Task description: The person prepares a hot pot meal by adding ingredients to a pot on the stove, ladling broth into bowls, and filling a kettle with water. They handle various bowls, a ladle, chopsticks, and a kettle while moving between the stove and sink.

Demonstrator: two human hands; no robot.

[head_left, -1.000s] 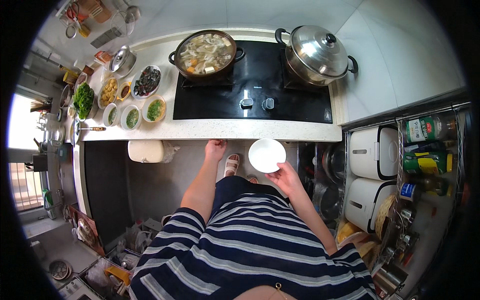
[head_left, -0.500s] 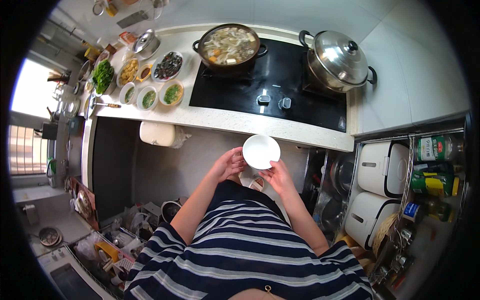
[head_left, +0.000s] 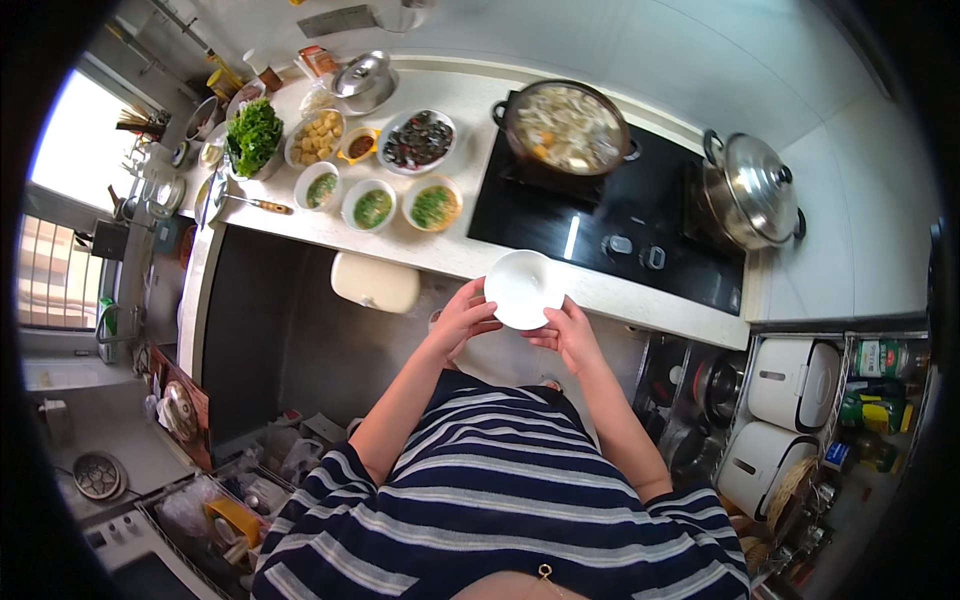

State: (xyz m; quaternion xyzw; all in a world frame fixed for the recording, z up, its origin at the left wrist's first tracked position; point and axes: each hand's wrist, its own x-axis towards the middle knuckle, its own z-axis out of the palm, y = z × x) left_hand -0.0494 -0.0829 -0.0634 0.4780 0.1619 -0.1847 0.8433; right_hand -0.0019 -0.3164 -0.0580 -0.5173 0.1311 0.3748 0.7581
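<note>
A small white bowl (head_left: 523, 288) is held between my two hands in front of the counter's front edge. My left hand (head_left: 466, 318) curls round its left side, fingers against the rim. On the opposite side my right hand (head_left: 570, 336) grips the lower right rim, thumb on top and fingers beneath. The inside of the bowl is plain white, with no food visible in it. Beyond it, on the black cooktop (head_left: 560, 222), stands a dark two-handled pot (head_left: 570, 125) of soup with pale strips and orange pieces.
A lidded steel pot (head_left: 752, 190) occupies the cooktop's right side. Left along the counter (head_left: 300, 225) are small bowls of chopped greens (head_left: 434, 205), a plate of dark food (head_left: 418, 142), yellow chunks (head_left: 318, 136), leafy greens (head_left: 255, 136) and a wooden-handled utensil (head_left: 262, 204). Shelves with white bins (head_left: 795, 383) flank my right.
My view has swung left, so the counter and pots sit farther right in the picture. My left hand has closed in on the bowl's left side; the right keeps its grip.
</note>
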